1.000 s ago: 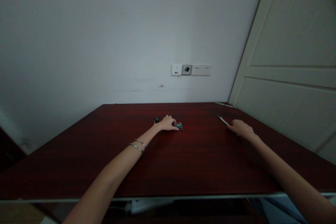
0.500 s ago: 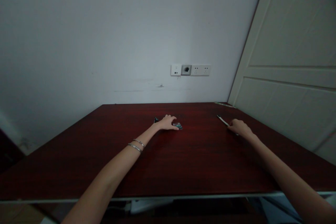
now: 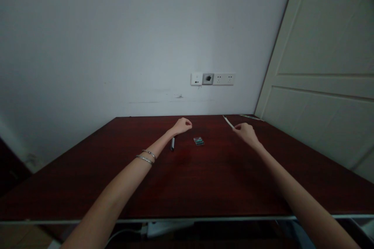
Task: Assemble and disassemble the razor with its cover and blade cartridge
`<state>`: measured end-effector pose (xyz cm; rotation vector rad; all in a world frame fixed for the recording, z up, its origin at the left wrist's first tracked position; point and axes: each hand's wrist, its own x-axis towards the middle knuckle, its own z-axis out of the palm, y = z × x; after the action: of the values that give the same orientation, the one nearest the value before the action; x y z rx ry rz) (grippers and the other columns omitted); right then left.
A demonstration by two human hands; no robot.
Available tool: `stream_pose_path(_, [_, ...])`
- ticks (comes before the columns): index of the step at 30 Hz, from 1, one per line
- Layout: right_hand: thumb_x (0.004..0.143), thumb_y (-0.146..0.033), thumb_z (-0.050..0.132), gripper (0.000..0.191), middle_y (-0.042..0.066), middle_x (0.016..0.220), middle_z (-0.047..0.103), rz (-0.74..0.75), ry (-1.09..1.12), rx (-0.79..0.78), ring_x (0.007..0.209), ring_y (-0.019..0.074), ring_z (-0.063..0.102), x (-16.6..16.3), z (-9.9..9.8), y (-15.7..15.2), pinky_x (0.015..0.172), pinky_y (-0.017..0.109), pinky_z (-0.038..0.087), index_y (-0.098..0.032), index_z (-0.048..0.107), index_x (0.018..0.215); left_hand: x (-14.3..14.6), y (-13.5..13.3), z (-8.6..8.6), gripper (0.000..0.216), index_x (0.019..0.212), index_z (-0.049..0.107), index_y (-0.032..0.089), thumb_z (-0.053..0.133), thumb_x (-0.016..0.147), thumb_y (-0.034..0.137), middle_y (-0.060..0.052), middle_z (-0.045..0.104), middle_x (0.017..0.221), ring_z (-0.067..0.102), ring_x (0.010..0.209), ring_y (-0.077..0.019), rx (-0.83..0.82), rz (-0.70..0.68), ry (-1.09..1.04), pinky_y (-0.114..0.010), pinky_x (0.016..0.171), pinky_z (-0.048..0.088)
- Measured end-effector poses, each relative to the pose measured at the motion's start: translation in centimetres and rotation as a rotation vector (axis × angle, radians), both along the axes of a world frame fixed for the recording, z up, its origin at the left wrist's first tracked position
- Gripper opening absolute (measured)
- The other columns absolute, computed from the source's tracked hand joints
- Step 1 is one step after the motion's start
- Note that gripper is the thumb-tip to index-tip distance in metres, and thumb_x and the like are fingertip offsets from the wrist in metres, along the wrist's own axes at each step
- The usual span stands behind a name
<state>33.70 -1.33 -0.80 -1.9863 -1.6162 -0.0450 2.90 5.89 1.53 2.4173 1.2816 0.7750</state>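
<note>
My right hand (image 3: 246, 133) pinches a slim white pen-like stick (image 3: 228, 121), raised above the tabletop, its thin end pointing up and left toward the wall. My left hand (image 3: 182, 125) is up over the back middle of the table, thumb and fingertips brought together. Whatever may be between them is too small to make out. Below and right of it, a small flat clear case (image 3: 199, 141) with teal contents lies on the table. Just under my left wrist lies a narrow dark object with a pale edge (image 3: 173, 144), partly covered by my forearm.
The dark red tabletop (image 3: 187, 183) runs back to a white wall with sockets (image 3: 223, 79). A thin pale strip (image 3: 251, 117) lies at the far right corner, near a cream panelled door (image 3: 315, 78). Below the front edge show a white object (image 3: 169, 228) and a cable.
My right hand has lifted the stick from the table and moved left. My left hand has left the clear case, risen back and leftward, and its fingers have come together.
</note>
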Motion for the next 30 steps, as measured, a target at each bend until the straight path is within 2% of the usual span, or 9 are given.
stream_pose_path(6, [0.078,-0.029,0.051,0.023,0.011,0.081,0.070,0.198,-0.068,0.134,0.079,0.0242,0.065,-9.3,1.8,0.0,0.068,0.028,0.047,-0.017,0.071,0.082,1.7,-1.1,0.4,0.028,0.072,0.069,0.011,0.044,0.076,0.024,-0.006,0.067,0.071,0.060,0.071,-0.0162,-0.045,0.059,-0.081,-0.026,0.071,0.044])
stream_pose_path(11, [0.080,-0.024,0.049,0.021,0.013,0.084,0.069,0.296,-0.139,0.081,0.082,0.0260,0.064,-14.4,2.1,-0.5,0.070,0.031,0.046,-0.016,0.068,0.082,2.6,-2.2,0.8,0.033,0.069,0.068,0.010,0.042,0.081,0.028,-0.009,0.065,0.066,0.060,0.066,-0.0177,-0.048,0.164,-0.110,-0.027,0.066,0.043])
stream_pose_path(18, [0.084,-0.029,0.048,0.024,0.016,0.095,0.065,0.277,-0.156,-0.001,0.088,0.0255,0.062,-17.2,1.7,-0.6,0.074,0.030,0.044,-0.012,0.065,0.089,2.2,-2.6,0.4,0.031,0.068,0.068,0.012,0.053,0.079,0.037,-0.011,0.067,0.067,0.063,0.074,-0.0197,-0.106,0.335,-0.130,-0.026,0.067,0.044])
stream_pose_path(22, [0.084,-0.028,0.045,0.027,0.015,0.098,0.064,0.257,-0.159,0.003,0.090,0.0240,0.062,-18.1,1.0,-1.1,0.076,0.029,0.044,-0.012,0.065,0.095,1.9,-2.6,0.1,0.033,0.064,0.068,0.012,0.059,0.074,0.041,-0.011,0.067,0.068,0.064,0.074,-0.0200,-0.151,0.371,-0.111,-0.025,0.067,0.045])
stream_pose_path(27, [0.084,-0.026,0.046,0.026,0.015,0.100,0.063,0.288,-0.192,0.001,0.090,0.0233,0.062,-19.1,0.4,-1.9,0.078,0.029,0.044,-0.013,0.066,0.096,1.8,-2.3,0.0,0.024,0.071,0.069,0.011,0.065,0.068,0.035,-0.010,0.068,0.068,0.065,0.076,-0.0193,-0.200,0.423,-0.113,-0.023,0.066,0.047])
stream_pose_path(30, [0.083,-0.034,0.049,0.028,0.015,0.098,0.064,0.309,-0.196,-0.001,0.088,0.0246,0.063,-19.0,0.5,-2.2,0.074,0.031,0.046,-0.015,0.067,0.095,1.5,-2.1,-0.2,0.022,0.073,0.069,0.010,0.066,0.067,0.030,-0.010,0.069,0.069,0.066,0.075,-0.0189,-0.224,0.443,-0.087,-0.021,0.064,0.048])
